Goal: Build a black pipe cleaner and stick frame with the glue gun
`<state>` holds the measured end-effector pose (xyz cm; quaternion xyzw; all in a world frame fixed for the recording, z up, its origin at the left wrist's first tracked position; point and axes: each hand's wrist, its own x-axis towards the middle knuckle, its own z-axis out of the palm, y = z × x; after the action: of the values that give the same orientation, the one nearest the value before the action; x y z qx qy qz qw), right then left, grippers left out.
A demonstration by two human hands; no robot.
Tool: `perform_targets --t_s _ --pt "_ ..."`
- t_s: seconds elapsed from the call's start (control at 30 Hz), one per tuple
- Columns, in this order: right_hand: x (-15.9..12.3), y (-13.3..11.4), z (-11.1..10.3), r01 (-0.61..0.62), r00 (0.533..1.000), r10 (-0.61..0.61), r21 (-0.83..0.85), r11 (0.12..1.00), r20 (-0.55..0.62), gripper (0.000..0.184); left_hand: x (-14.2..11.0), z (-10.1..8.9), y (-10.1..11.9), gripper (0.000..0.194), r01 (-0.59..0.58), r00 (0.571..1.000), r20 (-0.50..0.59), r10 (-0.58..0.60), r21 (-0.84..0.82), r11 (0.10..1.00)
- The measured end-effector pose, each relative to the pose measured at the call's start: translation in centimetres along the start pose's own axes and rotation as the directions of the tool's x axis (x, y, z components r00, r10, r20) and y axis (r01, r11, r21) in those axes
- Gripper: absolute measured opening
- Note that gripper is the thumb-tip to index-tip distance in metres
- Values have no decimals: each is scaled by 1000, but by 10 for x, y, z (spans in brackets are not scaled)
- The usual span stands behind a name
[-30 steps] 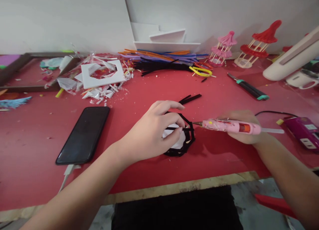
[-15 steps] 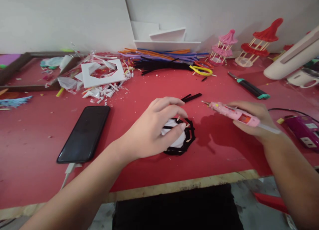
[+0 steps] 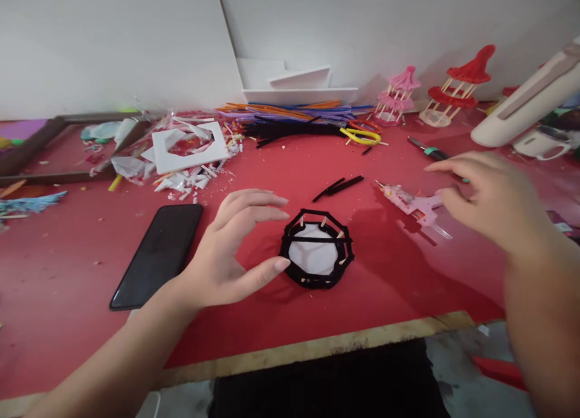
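Observation:
A small black frame of pipe cleaners [image 3: 317,240] with short wooden sticks and a white base stands near the table's front edge. My left hand [image 3: 240,249] is beside its left side, thumb and fingers spread, holding nothing; the thumb tip is at the frame's edge, and I cannot tell whether it touches. The pink hot glue gun [image 3: 414,206] lies on the table to the right of the frame. Just beyond its handle hovers my right hand [image 3: 484,194], fingers apart and holding nothing. Cut black pipe cleaner pieces [image 3: 339,187] lie behind the frame.
A black phone [image 3: 156,255] lies at left. Behind are foam scraps [image 3: 188,149], bundled pipe cleaners [image 3: 290,128], yellow-handled scissors [image 3: 360,136], a utility knife [image 3: 432,152], pink [image 3: 399,98] and red [image 3: 457,92] tower models, and a white mug [image 3: 541,143].
My right hand has let go of the glue gun, which now lies on the table, and moved up from it. My left hand has drawn back left from over the black frame.

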<state>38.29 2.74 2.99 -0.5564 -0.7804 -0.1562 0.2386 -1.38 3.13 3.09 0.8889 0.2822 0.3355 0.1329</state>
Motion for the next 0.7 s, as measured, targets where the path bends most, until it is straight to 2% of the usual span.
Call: perform_targets --t_s 0.07,0.13,0.23,0.3,0.37,0.5,0.7 --pt "9 -37 -7 90 989 -59 234 968 -135 23 -2 1 1 28 -21 997 -79 23 31 999" --pt "13 -70 -4 226 971 -158 480 848 -178 22 -5 2 5 22 -14 990 -140 22 56 998" --pt "10 -100 9 344 939 -240 618 707 -247 21 -14 5 13 19 81 977 -201 -65 75 994" --pt "4 -106 18 357 934 -242 639 681 -265 22 -22 8 17 18 241 946 -227 -232 13 970" --pt "0 -106 23 343 939 -227 650 678 -258 24 -28 11 19 22 292 930 -217 -297 -55 955" --pt "-4 -105 26 324 946 -213 663 675 -245 25 -29 13 17 28 194 970 -148 -193 -12 981" --pt "-3 -107 28 320 947 -242 681 659 -210 25 -24 9 10 31 157 982 -106 -157 -11 988"
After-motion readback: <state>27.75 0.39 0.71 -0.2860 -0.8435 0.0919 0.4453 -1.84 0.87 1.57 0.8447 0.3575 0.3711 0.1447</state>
